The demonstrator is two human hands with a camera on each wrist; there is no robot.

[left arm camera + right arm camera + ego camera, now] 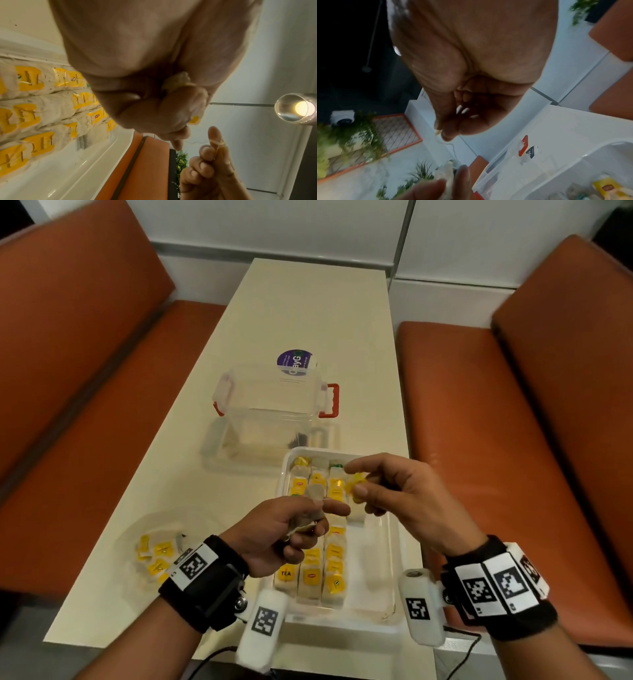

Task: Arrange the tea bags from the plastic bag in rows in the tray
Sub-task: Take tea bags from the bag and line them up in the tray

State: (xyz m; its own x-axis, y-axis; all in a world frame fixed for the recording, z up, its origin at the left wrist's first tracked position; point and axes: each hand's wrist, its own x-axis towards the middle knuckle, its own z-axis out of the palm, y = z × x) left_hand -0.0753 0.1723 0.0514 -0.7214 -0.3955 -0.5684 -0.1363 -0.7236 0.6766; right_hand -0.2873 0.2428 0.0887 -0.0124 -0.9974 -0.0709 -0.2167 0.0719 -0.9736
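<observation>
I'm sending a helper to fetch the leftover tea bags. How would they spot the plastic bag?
Start at the cream table between the orange benches. On its near left side, left of the white tray, lies the plastic bag. Unlike the rigid box farther back, it is crumpled, clear film holding loose yellow-tagged tea bags.

Looks like a cafe or restaurant booth: a long cream table [301, 313] sits between two orange padded benches [479, 419] against white panelled walls. The wrist views catch a glass pendant lamp [297, 108], leafy plants [359, 138] and a dome security camera [342, 117].
</observation>
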